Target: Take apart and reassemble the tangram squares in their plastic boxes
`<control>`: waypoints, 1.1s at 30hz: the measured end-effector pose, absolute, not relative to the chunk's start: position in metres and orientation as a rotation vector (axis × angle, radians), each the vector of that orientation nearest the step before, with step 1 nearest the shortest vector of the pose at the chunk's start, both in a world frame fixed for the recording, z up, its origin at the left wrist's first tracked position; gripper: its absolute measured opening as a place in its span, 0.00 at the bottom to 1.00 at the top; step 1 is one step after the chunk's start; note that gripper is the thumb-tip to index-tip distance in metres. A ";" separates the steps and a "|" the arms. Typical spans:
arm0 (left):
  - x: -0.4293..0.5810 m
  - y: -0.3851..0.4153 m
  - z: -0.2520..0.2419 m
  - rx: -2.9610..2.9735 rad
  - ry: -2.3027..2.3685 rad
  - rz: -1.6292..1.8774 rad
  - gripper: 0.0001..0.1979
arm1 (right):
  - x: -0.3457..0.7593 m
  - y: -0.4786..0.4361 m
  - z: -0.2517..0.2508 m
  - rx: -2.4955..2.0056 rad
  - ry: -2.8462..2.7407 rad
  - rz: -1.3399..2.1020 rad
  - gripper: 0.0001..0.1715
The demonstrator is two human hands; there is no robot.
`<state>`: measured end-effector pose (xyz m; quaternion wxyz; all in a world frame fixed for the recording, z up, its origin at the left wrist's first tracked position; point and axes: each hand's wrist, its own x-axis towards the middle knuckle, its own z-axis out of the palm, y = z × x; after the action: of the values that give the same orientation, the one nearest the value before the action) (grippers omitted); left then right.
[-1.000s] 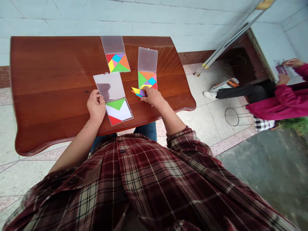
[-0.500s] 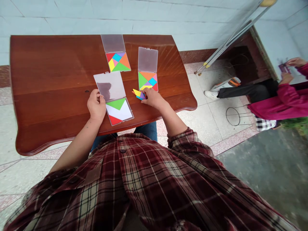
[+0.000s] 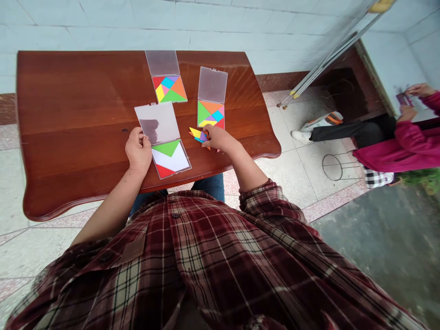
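Observation:
My left hand (image 3: 138,149) is closed on the left edge of an open clear case, by its raised lid (image 3: 158,123). That case's tray (image 3: 173,160) holds a green triangle (image 3: 167,147) and a red triangle (image 3: 162,171) on white. My right hand (image 3: 218,137) has its fingers closed on a small pile of loose coloured pieces (image 3: 198,134), with yellow, blue, purple and orange showing. Just behind it lies a filled tangram case (image 3: 211,113), its lid open. Another filled tangram case (image 3: 169,89) lies farther back, also open.
The cases lie on a brown wooden table (image 3: 75,105) against a tiled wall. Crutches (image 3: 319,64) lean at the right. A seated person in a pink top (image 3: 412,144) is at the far right, near a wire ring stand (image 3: 332,167).
My right hand has shifted slightly at the pile, and a pink tip now shows beneath it. The filled case behind it has moved slightly away. My left hand stays on its case.

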<state>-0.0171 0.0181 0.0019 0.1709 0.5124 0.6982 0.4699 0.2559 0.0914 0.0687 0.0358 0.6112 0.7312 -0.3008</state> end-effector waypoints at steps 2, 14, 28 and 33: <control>-0.017 0.018 0.002 1.454 1.984 1.328 0.13 | 0.254 0.089 0.071 1.894 2.227 -0.905 0.33; -0.018 0.019 0.000 1.451 1.974 1.336 0.13 | 0.248 0.088 0.071 1.917 2.205 -0.836 0.28; -0.016 0.018 0.004 1.431 1.975 1.324 0.12 | 0.243 0.099 0.073 1.891 2.153 -0.652 0.34; -0.016 0.018 0.004 1.436 1.984 1.319 0.12 | 0.248 0.096 0.071 1.952 2.141 -0.767 0.35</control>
<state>-0.0165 0.0181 0.0042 0.1787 0.5079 0.7017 0.4666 0.2478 0.0955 0.0711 0.0724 0.6496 0.7125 -0.2553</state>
